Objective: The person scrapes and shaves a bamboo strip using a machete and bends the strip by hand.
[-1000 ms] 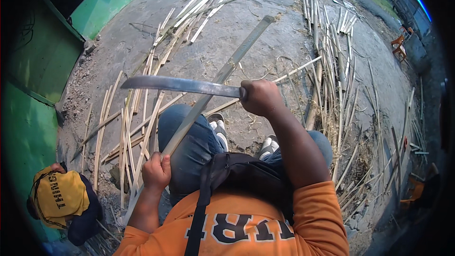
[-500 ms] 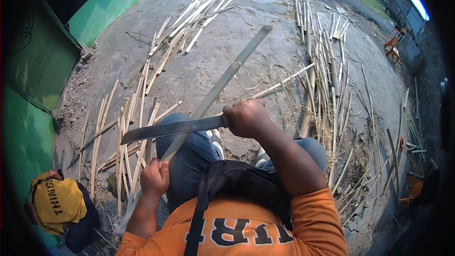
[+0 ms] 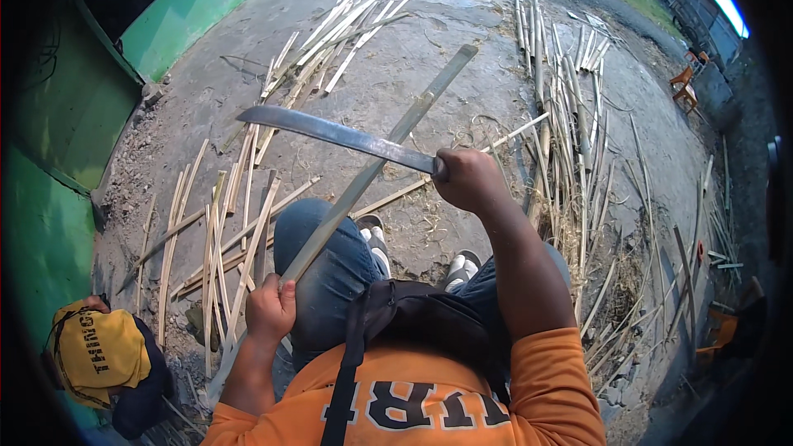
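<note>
A person in an orange printed shirt (image 3: 396, 363), a black fabric bag (image 3: 429, 322) at the waist, sits with the left grip (image 3: 271, 307) closed around the lower part of a long, flat, grey-green bamboo strip (image 3: 358, 190). The strip slants up and away to the right from that fist, above the blue-jeaned left knee (image 3: 318, 239). The right grip (image 3: 471, 182), clenched on the handle of a curved steel machete (image 3: 339, 134), holds the blade crosswise over the strip, its tip pointing left.

Pale, narrow split bamboo strips (image 3: 219, 272) lie left of the knee, near a crouched co-worker in a yellow shirt (image 3: 99, 347). A tangled heap of bamboo poles and shavings (image 3: 570, 116) spreads at right; a green wall (image 3: 198, 12) stands farther off.

The blade hides a short stretch of the strip, and fingers cover most of the handle. Whether steel touches bamboo cannot be told; the co-worker's hands are hard to make out.
</note>
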Demonstrator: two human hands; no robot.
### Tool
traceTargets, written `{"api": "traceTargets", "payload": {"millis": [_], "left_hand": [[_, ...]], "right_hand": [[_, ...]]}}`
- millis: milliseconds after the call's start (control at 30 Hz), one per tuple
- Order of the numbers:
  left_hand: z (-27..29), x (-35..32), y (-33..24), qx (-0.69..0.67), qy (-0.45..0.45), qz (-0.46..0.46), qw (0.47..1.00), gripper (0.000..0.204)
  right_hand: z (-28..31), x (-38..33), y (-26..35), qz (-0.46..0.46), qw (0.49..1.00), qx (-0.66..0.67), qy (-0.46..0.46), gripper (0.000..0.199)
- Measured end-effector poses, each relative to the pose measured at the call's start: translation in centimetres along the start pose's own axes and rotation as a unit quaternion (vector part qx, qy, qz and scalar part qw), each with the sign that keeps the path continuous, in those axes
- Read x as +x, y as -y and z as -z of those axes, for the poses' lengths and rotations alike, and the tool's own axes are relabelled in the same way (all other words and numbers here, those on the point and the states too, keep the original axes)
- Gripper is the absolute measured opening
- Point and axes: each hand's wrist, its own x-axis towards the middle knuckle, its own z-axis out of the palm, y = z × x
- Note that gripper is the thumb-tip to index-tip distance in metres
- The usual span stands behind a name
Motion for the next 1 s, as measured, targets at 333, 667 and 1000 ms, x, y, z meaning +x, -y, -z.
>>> {"api": "traceTargets", "payload": {"millis": [333, 667, 1000], "left_hand": [[-0.2, 0.2, 0.6, 0.015, -0.002, 0.005, 1.000, 0.041], [0.1, 0.5, -0.1, 0.009, -0.009, -0.008, 1.000, 0.042], [-0.3, 0.8, 0.9, -0.008, -0.041, -0.025, 0.999, 0.043]], "right_hand": [[-0.3, 1.9, -6.1, -0.198, 0.979, 0.048, -0.031, 0.026], [0.9, -0.1, -1.7, -0.033, 0.999, -0.013, -0.023, 0.019], [1.4, 1.3, -9.8, -0.100, 0.990, 0.040, -0.094, 0.019]]}}
